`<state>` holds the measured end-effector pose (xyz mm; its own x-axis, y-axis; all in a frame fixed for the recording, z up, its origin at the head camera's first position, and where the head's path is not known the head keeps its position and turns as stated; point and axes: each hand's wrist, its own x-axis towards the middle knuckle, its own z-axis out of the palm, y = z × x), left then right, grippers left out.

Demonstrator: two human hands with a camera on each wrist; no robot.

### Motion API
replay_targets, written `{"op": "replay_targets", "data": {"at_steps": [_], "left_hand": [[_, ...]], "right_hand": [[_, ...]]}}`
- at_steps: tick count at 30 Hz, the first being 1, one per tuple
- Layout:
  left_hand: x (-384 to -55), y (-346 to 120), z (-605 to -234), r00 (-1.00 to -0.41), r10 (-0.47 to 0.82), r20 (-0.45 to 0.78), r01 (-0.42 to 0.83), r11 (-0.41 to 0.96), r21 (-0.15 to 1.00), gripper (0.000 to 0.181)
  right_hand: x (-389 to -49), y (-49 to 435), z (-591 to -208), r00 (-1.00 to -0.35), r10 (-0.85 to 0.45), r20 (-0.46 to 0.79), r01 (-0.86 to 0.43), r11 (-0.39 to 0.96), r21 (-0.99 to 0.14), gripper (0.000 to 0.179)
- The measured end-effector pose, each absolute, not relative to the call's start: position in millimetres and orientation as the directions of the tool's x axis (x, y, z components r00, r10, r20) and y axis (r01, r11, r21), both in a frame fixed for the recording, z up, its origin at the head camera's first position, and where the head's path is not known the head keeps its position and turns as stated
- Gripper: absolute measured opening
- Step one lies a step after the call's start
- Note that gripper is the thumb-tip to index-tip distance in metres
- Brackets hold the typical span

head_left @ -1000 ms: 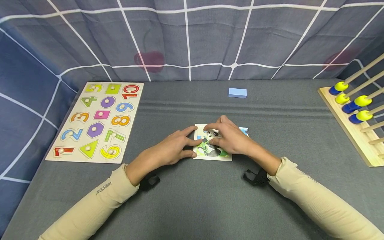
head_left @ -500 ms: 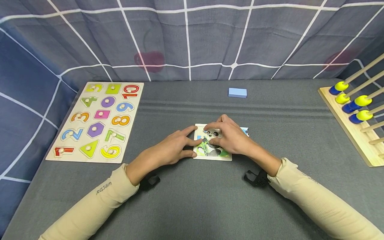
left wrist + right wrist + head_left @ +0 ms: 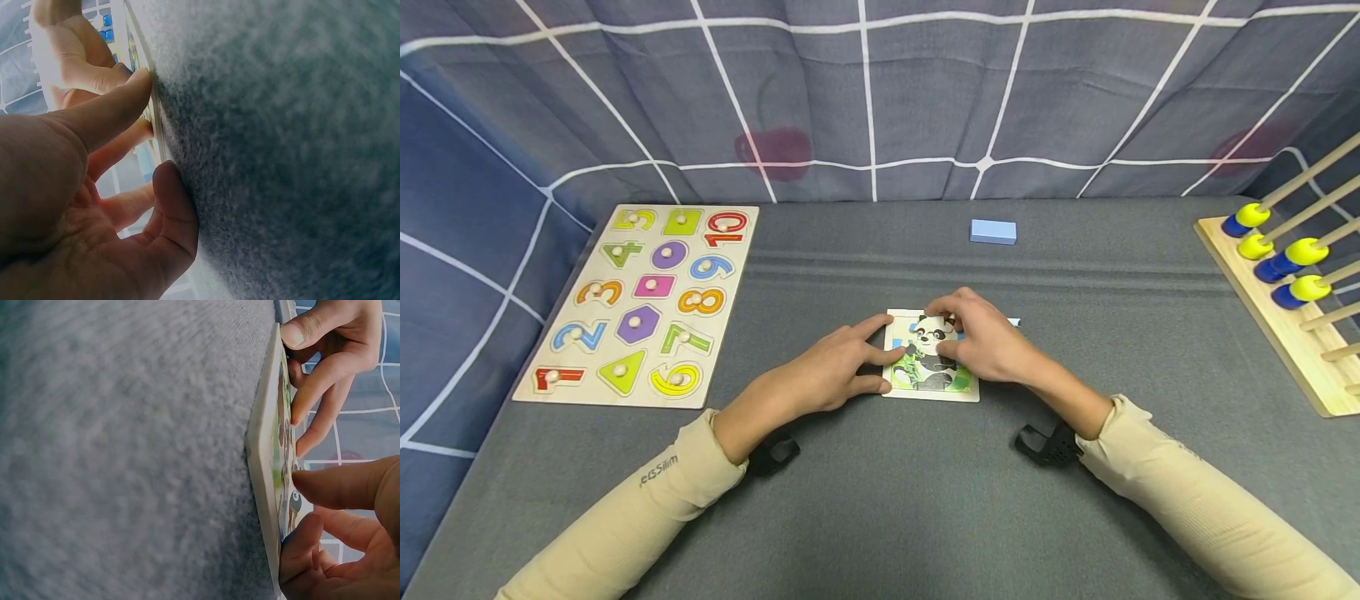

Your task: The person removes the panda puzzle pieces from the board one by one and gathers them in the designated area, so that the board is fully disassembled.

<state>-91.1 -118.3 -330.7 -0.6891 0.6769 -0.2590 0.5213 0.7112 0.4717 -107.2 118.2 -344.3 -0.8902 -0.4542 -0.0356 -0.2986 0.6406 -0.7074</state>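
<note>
A small panda jigsaw puzzle (image 3: 932, 395) in a pale frame lies on the grey cloth, its panda picture showing between the hands. My left hand (image 3: 823, 371) rests along its left side, fingers and thumb spread and touching the edge and left part of the picture. Over the upper right part of the puzzle is my right hand (image 3: 992, 337), with thumb and index fingertip apart on the surface and the other fingers bent. A narrow bit of a light-blue puzzle piece (image 3: 1015, 322) sticks out beyond the right hand, which hides the rest.
On the left lies a wooden number-and-shape peg board (image 3: 655, 333). A blue block (image 3: 993, 232) sits at the back. At the right stands a wooden bead rack (image 3: 1285, 325) with yellow and blue beads. A dark checked curtain (image 3: 820, 92) hangs behind.
My right hand has shifted slightly right across the puzzle, uncovering more of the panda's face and covering more of the light-blue piece. The left hand has stayed in place.
</note>
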Motion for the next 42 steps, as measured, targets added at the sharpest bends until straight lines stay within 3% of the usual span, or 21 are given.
{"op": "replay_targets", "data": {"at_steps": [10, 25, 42], "left_hand": [[-91.0, -118.4, -330.2, -0.682, 0.688, -0.249, 0.534, 0.701, 0.472, 0.050], [-90.4, -116.4, -330.5, -0.681, 0.679, -0.276, 0.516, 0.712, 0.477, 0.051], [-90.9, -117.4, -329.8, -0.685, 0.675, -0.274, 0.519, 0.716, 0.467, 0.052]], "right_hand": [[-109.3, 122.1, -347.5, -0.878, -0.477, 0.036, -0.335, 0.560, -0.757, 0.027], [-110.8, 122.7, -350.4, -0.894, -0.446, 0.035, -0.306, 0.552, -0.776, 0.025], [-108.8, 137.2, -344.0, -0.911, -0.413, 0.014, -0.215, 0.446, -0.869, 0.024]]}}
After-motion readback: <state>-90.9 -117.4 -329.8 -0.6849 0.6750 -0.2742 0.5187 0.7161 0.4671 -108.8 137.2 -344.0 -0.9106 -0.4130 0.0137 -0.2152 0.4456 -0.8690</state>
